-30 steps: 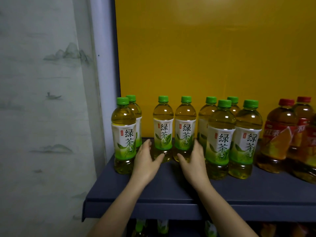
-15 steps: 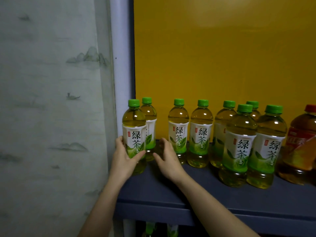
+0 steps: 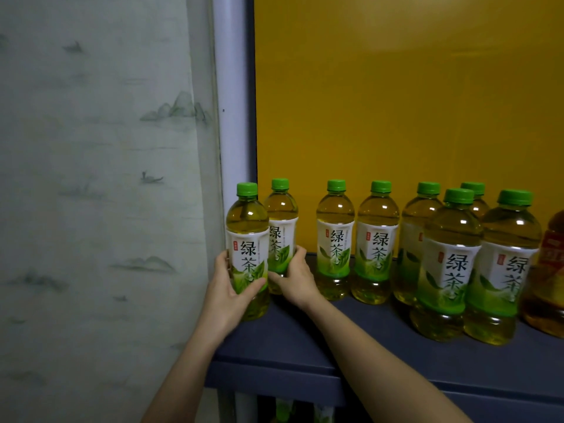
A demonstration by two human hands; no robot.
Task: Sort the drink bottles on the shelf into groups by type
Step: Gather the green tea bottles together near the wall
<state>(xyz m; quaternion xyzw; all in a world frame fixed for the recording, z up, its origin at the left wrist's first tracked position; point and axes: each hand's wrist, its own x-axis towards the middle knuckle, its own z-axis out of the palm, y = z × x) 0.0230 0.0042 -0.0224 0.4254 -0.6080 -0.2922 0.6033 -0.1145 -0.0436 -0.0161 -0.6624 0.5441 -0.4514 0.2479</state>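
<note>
Several green-capped green tea bottles stand on a dark blue shelf (image 3: 305, 343). My left hand (image 3: 227, 293) wraps the lower part of the front left green tea bottle (image 3: 247, 239) at the shelf's left end. My right hand (image 3: 294, 277) grips the base of the green tea bottle behind it (image 3: 282, 221). To the right stand two more green tea bottles (image 3: 335, 236) (image 3: 377, 239), then a cluster of several (image 3: 451, 257). A red-labelled brown tea bottle (image 3: 549, 270) shows at the right edge.
A yellow back panel (image 3: 396, 102) closes the shelf behind the bottles. A pale post (image 3: 233, 117) and a grey landscape-patterned wall (image 3: 91, 178) border the left. Bottles on a lower shelf (image 3: 285, 410) peek out below.
Both hands have moved left from the middle bottles. The left hand has closed on the front left bottle and the right hand on the one behind it. The view has shifted left.
</note>
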